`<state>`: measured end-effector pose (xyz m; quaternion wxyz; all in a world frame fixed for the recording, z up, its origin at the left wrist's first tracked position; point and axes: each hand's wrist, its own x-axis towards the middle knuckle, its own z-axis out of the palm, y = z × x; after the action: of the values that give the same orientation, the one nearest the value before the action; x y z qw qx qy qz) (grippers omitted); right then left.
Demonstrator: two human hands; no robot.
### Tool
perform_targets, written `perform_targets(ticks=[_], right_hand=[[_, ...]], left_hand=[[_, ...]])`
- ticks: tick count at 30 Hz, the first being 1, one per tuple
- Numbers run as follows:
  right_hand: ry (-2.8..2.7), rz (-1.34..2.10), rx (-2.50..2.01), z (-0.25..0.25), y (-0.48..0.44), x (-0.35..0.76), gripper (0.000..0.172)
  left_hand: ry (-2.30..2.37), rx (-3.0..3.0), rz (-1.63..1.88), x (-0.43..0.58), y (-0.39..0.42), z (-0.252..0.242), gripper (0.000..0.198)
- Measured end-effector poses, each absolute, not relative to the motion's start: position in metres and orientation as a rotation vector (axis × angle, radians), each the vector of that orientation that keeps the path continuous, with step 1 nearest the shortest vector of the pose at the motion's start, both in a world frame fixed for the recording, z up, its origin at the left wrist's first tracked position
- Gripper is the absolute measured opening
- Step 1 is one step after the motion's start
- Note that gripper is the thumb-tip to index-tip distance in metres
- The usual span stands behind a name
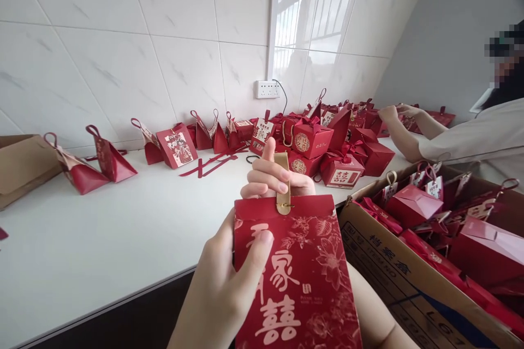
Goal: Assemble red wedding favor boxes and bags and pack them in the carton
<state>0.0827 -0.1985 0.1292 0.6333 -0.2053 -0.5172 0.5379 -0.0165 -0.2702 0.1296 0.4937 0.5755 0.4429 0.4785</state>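
Note:
Close to the camera is a red box (pixel 317 289) with white characters and floral print. My left hand (pixel 233 278) grips its left side, the thumb lying across the front. Behind the top edge, my right hand (pixel 272 177) has its fingers curled round a gold ribbon loop (pixel 283 196) that comes through the top of the box. Part of my right hand is hidden behind the box, and its forearm shows to the right.
Red gift boxes (pixel 313 139) stand in a pile along the wall on the white table (pixel 123 234). Cut red ribbons (pixel 207 165) lie before them. A cardboard carton (pixel 385 262) of red boxes is at right, brown cardboard (pixel 28 166) at left. Another person's hands (pixel 397 114) touch boxes at back right.

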Motion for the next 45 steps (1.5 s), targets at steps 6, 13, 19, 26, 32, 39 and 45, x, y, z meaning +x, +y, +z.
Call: perform_targets(ticks=[6,13,19,26,32,39,45], right_hand=[[-1.176,1.210,-0.499,0.131,-0.208,0.085,0.044],[-1.062,1.289,-0.551,0.135,-0.213,0.082,0.043],[-0.871,1.465,-0.400,0.135,-0.206,0.080,0.037],[-0.745,1.664,-0.139,0.138,-0.206,0.077,0.023],[-0.699,1.713,-0.080,0.134,-0.205,0.078,0.028],[-0.419,2.006,0.485,0.135,-0.205,0.079,0.040],[-0.389,2.001,0.643,0.128,-0.201,0.076,0.043]], left_hand=[[1.063,1.393,1.143,-0.014,-0.277,0.130,0.037],[1.167,1.544,1.343,-0.013,-0.280,0.116,0.047],[1.241,2.271,1.611,-0.019,-0.281,0.107,0.060],[1.369,2.556,1.474,-0.024,-0.283,0.112,0.050],[1.423,2.488,1.473,-0.022,-0.284,0.113,0.040],[1.415,2.512,1.504,-0.021,-0.283,0.114,0.037],[1.386,2.512,1.537,-0.019,-0.282,0.113,0.036]])
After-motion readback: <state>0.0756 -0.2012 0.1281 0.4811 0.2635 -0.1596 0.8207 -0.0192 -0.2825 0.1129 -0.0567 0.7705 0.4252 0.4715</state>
